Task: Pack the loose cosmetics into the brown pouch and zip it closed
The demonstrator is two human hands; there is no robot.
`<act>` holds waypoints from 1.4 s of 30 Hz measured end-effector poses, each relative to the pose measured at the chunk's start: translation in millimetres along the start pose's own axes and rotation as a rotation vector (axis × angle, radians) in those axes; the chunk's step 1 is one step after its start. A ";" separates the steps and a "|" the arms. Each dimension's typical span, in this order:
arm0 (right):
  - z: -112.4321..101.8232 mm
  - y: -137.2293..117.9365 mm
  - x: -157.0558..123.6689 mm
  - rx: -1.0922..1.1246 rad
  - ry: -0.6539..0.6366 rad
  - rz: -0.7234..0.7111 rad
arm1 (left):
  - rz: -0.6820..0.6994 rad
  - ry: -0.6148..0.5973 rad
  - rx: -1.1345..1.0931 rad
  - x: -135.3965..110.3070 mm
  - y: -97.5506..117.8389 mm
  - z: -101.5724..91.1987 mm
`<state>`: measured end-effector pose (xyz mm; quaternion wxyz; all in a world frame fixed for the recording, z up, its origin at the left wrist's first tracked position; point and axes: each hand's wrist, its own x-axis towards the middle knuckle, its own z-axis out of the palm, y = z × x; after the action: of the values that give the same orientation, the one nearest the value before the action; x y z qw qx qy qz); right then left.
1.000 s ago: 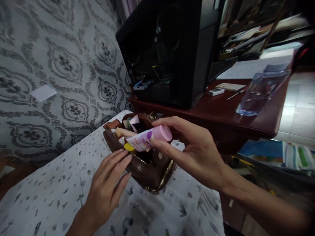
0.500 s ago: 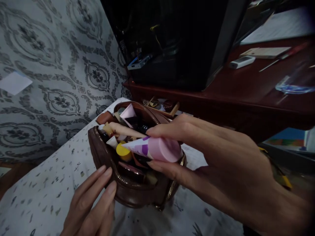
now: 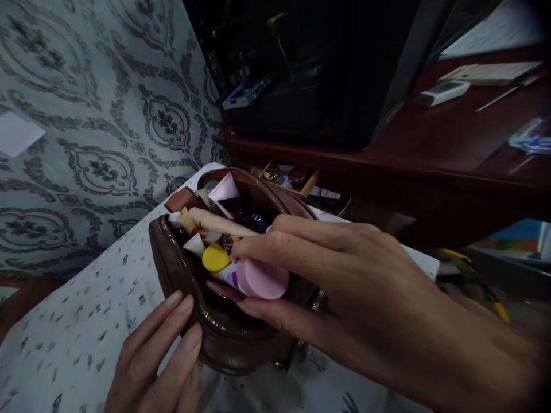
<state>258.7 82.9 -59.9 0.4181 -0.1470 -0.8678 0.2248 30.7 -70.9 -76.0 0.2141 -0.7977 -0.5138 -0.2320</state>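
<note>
A brown zippered cosmetic bag point(image 3: 228, 357) stands unzipped, packed with toiletries. My right hand point(image 3: 344, 281) pinches a white and purple tube by its wide pink cap point(image 3: 264, 279); the tube's body slants down among the contents and is mostly hidden. Beside it are a yellow cap point(image 3: 216, 258), a small white tube point(image 3: 194, 245), a long beige tube point(image 3: 219, 222) and a pale pink tube point(image 3: 224, 192). At the bag's near left side, my left hand point(image 3: 157, 355) has its fingers stretched out, with the tips resting against the brown wall.
Under the bag is a white patterned cloth point(image 3: 99, 304). Behind it, a large black screen point(image 3: 310, 74) stands on a dark red-brown desk point(image 3: 456, 143). A small wooden box point(image 3: 309, 184) sits beyond the bag, and patterned wallpaper point(image 3: 103, 166) covers the left wall.
My right hand has moved left and down, lowering the pink-capped tube deeper into the bag. My left hand stays at the bag's side. The view has shifted slightly.
</note>
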 end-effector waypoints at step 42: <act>13.7 -6.3 39.4 -0.220 -0.307 -0.005 | -0.011 0.104 -0.037 1.9 15.1 15.1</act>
<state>223.6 91.3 -38.2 0.2629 -0.1537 -0.9410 0.1473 47.5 -66.5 -88.6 0.2246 -0.7855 -0.5021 -0.2837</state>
